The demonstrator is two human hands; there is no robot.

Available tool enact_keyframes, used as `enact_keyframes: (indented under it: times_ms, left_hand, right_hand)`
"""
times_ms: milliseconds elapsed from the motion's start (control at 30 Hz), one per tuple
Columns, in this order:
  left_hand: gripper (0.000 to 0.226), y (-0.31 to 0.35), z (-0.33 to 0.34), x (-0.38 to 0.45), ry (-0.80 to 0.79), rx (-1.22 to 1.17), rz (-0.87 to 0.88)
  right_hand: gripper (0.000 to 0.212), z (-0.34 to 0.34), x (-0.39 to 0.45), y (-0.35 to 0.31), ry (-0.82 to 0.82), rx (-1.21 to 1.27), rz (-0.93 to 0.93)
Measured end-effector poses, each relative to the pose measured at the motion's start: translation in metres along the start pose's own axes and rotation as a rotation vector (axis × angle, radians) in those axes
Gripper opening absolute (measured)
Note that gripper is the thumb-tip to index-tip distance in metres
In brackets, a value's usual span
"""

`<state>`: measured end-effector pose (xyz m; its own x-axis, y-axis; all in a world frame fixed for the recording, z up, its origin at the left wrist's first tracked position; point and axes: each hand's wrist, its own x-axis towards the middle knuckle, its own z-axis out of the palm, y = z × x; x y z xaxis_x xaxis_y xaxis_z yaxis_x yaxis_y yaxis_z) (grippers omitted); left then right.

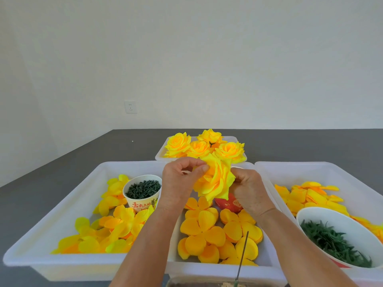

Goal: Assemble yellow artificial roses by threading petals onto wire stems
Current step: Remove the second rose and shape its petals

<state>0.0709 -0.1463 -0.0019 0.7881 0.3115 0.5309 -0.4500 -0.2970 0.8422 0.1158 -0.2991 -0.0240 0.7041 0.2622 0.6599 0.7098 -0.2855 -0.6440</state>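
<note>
**Desk:** What is the caption for this one?

**Photographer:** A worker's two hands hold a nearly full yellow rose (213, 179) in the air above the middle white tray (219, 268), just in front of the far tray of finished roses (205, 146). The left hand (180, 183) curls over the bloom's near side, thumb and forefinger pinching an outer petal. The right hand (248, 189) is closed at the flower's underside; what it grips there is hidden, likely the stem end.

**Desk:** Which way does the flower face?

**Photographer:** The open face tilts up and toward the left hand. Its axis, from heart to base, seems to run down and right into the right hand's grip.

**Desk:** And the step itself?

**Photographer:** By my reading, seating and shaping the outer layer. Done well, that means the right hand keeps the base pinned while the left eases each petal outward evenly, without tugging it back off its centre hole.

**Desk:** Anything else in reach?

**Photographer:** Stacks of flat petal rings (207, 230) lie below. A paper cup of dark green pieces (143, 189) stands in the left tray (62, 204), a bowl of green calyx leaves (335, 243) in the right tray. A thin wire rod (243, 253) rises near the front edge.
</note>
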Motion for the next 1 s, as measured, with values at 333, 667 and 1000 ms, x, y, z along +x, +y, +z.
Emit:
enact_keyframes:
  times_ms: [333, 667, 1000]
  left_hand:
    - [0.025, 0.005, 0.000, -0.002, 0.010, -0.128, -0.076]
    - [0.017, 0.002, 0.003, -0.002, -0.024, 0.022, -0.029]
    - [0.019, 0.017, -0.002, -0.006, -0.002, -0.185, -0.005]
  right_hand:
    - [0.018, 0.000, -0.002, -0.006, -0.119, 0.223, 0.148]
    - [0.010, 0.002, -0.008, -0.002, -0.215, 0.102, 0.118]
    - [0.011, 0.001, -0.002, -0.003, -0.073, 0.188, 0.155]
